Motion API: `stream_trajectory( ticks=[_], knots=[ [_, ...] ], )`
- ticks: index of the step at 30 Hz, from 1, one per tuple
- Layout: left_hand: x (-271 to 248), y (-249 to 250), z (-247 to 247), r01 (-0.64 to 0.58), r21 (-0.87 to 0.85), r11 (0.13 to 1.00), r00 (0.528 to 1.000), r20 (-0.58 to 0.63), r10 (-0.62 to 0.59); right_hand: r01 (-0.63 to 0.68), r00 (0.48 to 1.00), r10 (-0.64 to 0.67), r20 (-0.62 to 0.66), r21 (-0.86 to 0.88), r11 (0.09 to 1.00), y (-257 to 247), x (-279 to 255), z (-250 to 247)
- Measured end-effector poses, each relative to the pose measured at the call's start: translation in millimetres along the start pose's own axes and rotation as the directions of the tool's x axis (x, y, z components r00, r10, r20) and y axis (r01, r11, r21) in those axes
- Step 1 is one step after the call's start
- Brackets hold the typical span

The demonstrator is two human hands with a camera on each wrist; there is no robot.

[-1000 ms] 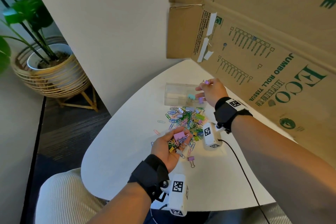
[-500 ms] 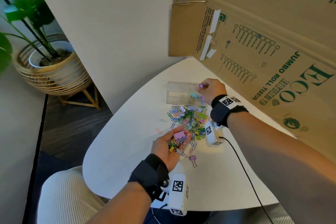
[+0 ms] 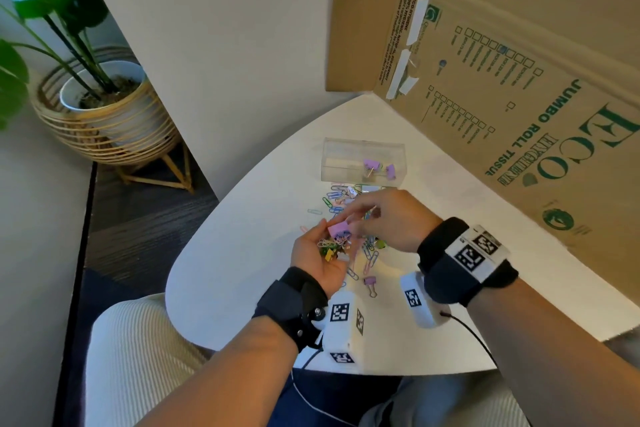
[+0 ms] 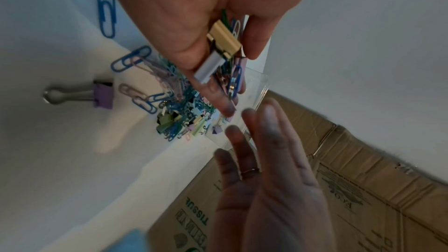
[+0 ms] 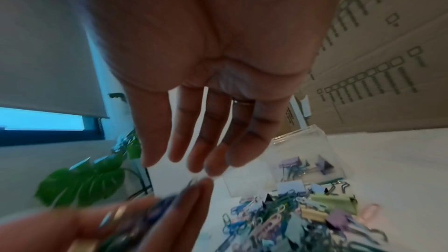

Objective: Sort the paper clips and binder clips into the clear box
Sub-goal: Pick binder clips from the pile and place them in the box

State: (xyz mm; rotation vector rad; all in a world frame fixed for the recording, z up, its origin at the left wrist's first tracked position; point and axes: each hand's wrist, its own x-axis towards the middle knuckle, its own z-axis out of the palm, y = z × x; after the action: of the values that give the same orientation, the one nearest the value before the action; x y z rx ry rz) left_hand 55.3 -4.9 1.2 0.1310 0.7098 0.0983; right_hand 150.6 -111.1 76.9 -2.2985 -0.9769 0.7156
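Note:
The clear box [image 3: 363, 149] stands at the back of the white table [image 3: 242, 253] with purple binder clips [image 3: 372, 165] inside; the right wrist view shows the box [image 5: 290, 175] too. My left hand [image 3: 332, 236] is palm up and cups a handful of clips with a pink binder clip [image 3: 340, 228] on top. In the left wrist view the handful shows a yellow binder clip [image 4: 225, 39] and a white one [image 4: 209, 68]. My right hand [image 3: 349, 218] reaches over that handful, its fingers [image 5: 206, 150] straight and empty. The loose clip pile [image 3: 341, 196] lies beyond, partly hidden by my hands.
A tall cardboard carton [image 3: 519, 97] walls the table's right side. A potted plant [image 3: 104, 104] stands on the floor at the left. One purple binder clip [image 3: 370, 282] and some paper clips [image 3: 370, 258] lie apart, near the table's front edge.
My right hand has drawn back from the clear box to my left hand and no longer holds a purple clip; purple clips now lie in the box. The left hand kept its handful.

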Motion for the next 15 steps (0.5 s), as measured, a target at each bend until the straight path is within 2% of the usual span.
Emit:
stream_trajectory(
  ticks=[3, 7, 12, 15],
  knots=[
    [0, -2, 5, -0.001, 0.034, 0.999, 1.000, 0.021, 0.000, 0.024, 1.000, -0.026, -0.007, -0.126, 0.992, 3, -3, 18],
    [-2, -8, 9, 0.021, 0.067, 0.998, 1.000, 0.005, -0.021, -0.025, 0.998, 0.016, -0.063, -0.144, 0.989, 4, -1, 27],
    [-4, -6, 9, -0.003, 0.083, 0.997, 0.999, -0.046, 0.006, -0.005, 0.974, 0.022, -0.223, 0.075, 0.997, 5, -7, 24],
    [-5, -4, 9, 0.002, 0.067, 0.998, 0.999, -0.054, 0.001, 0.031, 0.952, 0.051, -0.302, 0.261, 0.965, 4, -10, 23]
  ],
)
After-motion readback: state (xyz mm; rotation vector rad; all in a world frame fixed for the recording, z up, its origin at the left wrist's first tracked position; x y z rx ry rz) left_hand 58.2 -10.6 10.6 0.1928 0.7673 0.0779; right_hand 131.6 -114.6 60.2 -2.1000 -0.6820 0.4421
